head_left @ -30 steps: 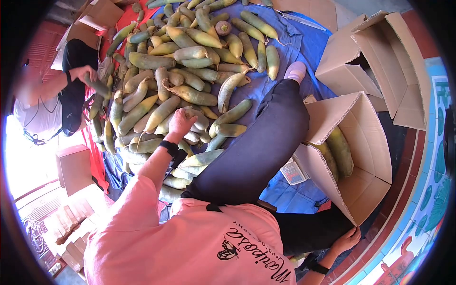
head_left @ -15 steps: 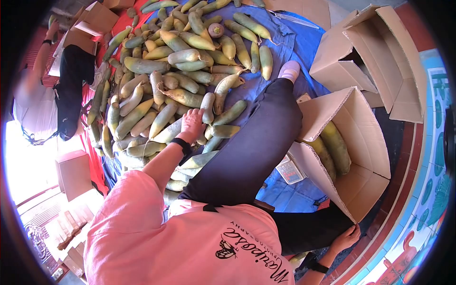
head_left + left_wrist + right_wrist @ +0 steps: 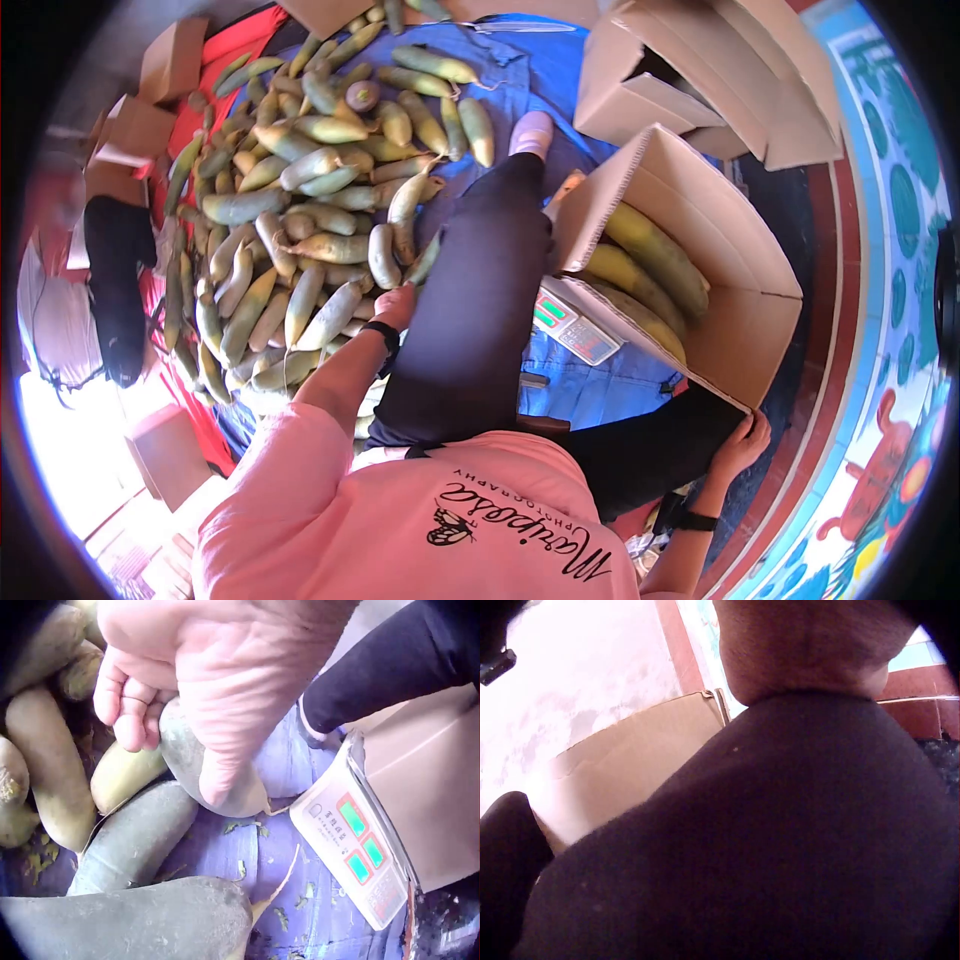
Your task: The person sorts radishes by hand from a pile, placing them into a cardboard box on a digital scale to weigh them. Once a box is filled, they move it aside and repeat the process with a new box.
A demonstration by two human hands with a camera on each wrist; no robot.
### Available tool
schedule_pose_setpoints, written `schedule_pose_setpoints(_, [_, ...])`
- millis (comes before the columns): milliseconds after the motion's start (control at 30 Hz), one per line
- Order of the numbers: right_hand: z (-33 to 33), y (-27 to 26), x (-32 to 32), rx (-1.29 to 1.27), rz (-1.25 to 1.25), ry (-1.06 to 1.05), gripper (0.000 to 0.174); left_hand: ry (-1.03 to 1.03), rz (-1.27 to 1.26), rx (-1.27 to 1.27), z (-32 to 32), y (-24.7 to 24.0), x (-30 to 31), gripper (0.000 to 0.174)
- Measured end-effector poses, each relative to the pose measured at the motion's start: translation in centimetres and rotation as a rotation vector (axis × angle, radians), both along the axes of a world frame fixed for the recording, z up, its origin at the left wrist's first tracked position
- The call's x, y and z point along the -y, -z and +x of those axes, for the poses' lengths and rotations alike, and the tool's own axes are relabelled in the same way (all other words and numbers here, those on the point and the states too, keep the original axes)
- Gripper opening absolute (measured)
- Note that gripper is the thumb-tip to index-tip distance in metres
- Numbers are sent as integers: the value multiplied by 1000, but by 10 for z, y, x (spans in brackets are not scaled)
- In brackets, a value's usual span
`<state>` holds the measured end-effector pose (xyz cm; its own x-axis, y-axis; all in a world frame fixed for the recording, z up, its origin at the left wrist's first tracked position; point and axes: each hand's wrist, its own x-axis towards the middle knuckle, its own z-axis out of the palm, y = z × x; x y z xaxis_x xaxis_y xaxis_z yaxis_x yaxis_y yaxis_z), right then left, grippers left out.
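Note:
My left hand (image 3: 393, 305) reaches down at the near edge of a heap of green radishes (image 3: 325, 310), beside my bent leg. In the left wrist view it grips one green radish (image 3: 244, 793) by its body, thumb on one side and fingers curled round the other; a thin root trails from the tip. My right hand (image 3: 740, 447) lies on my other knee, its fingers at the near corner of an open cardboard box (image 3: 760, 345) holding several green radishes (image 3: 655, 262). In the right wrist view only its wrist shows, the fingers hidden beyond the dark trouser leg.
A digital scale (image 3: 572, 328) with lit displays stands between my leg and the box. More open cardboard boxes (image 3: 655, 105) are at the back right. Blue sheeting (image 3: 570, 390) covers the floor. Another person's dark-trousered leg (image 3: 115, 290) is at the far left.
The head view has turned to the right, shifting the heap leftward. My left hand has come from farther into the heap to its near edge and grips a radish. My right hand stays by the box corner.

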<state>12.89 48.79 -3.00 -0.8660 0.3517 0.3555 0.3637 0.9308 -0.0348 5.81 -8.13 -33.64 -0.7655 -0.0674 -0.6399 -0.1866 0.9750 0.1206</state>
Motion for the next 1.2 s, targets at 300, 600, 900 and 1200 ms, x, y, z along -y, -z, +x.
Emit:
schedule_pose_setpoints(300, [-5,-8,16,-46,-85,1,18,-256,274,84,4,-91,20,37])
schedule_pose_setpoints(600, [-4,-7,17,-110,-102,-18,17,-813,889,-532,-3,-286,24,40])
schedule_pose_setpoints(900, [3,-2,11,-211,-146,-42,17,62,848,-628,-76,-414,-98,46])
schedule_pose_setpoints(1200, [4,-7,14,-223,-225,-35,15,543,650,-465,-124,-383,-214,38])
